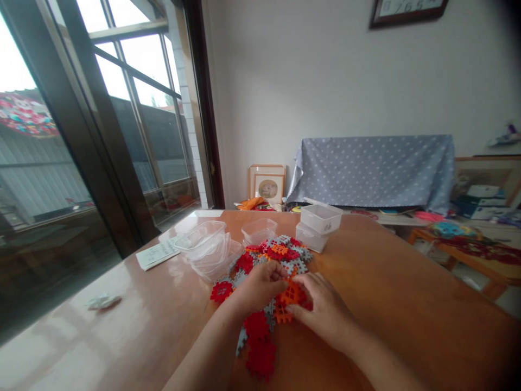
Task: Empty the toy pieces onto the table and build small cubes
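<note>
My left fingers (278, 270) curl; right fingers (312, 283) bend apart at orange pieces (281, 313) (holding? can't tell). The surface (391, 288) runs wide rightward, wall (345, 81) beyond.

Part of the heap of toothed pieces (260, 326) is covered by the left hand (262, 285) and the right hand (323, 309) — whether a piece is gripped by either cannot be told. Both forearms (209, 345) are cut off by the bottom edge, the framed panel (407, 11) by the top. The writing on the paper cards (158, 256) is too small to be read, the mark on the white box (319, 220) is blurred, and the pale bundle (103, 302) is smeared beyond identification — what lies behind the dotted cloth (374, 171) is hidden.
</note>
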Motion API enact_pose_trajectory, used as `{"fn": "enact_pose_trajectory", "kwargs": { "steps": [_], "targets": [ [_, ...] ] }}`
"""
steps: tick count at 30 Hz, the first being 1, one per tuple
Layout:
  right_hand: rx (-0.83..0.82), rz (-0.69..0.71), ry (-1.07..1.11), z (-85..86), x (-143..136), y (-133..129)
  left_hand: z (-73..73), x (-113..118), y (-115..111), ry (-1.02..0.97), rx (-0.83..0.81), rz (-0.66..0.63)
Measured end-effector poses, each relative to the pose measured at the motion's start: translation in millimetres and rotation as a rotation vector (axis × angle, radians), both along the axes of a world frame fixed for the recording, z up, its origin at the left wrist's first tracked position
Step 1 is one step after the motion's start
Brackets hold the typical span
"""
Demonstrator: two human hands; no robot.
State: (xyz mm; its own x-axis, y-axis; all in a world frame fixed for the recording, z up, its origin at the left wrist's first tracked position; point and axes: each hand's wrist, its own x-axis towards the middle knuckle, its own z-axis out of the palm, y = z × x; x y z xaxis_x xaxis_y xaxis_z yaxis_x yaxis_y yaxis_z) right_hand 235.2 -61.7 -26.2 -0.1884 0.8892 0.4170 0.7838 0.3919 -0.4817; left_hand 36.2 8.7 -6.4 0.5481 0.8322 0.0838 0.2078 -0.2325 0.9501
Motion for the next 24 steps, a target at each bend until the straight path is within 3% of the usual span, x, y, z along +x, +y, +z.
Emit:
{"fn": "enact_pose_trajectory", "kwargs": {
  "steps": [3, 12, 18, 24],
  "targets": [
    [0.009, 0.007, 0.045, -3.3, 6.1, 4.5, -4.6, -8.6, 6.7, 0.075, 0.059, 0.063],
    [0.033, -0.196, 0.167, -37.2, 47.9, 40.2, -6.2, -36.7, 23.4, 0.465, 0.345, 0.313],
    [-0.004, -0.266, 0.174, -43.4, 65.2, 50.4, 2.3, -23.4, 11.0, 0.623, 0.609, 0.437],
    [-0.007, -0.277, 0.135, -41.5, 71.1, 52.7, 9.9, -8.5, -0.8, 0.639, 0.607, 0.372]
  ]
}}
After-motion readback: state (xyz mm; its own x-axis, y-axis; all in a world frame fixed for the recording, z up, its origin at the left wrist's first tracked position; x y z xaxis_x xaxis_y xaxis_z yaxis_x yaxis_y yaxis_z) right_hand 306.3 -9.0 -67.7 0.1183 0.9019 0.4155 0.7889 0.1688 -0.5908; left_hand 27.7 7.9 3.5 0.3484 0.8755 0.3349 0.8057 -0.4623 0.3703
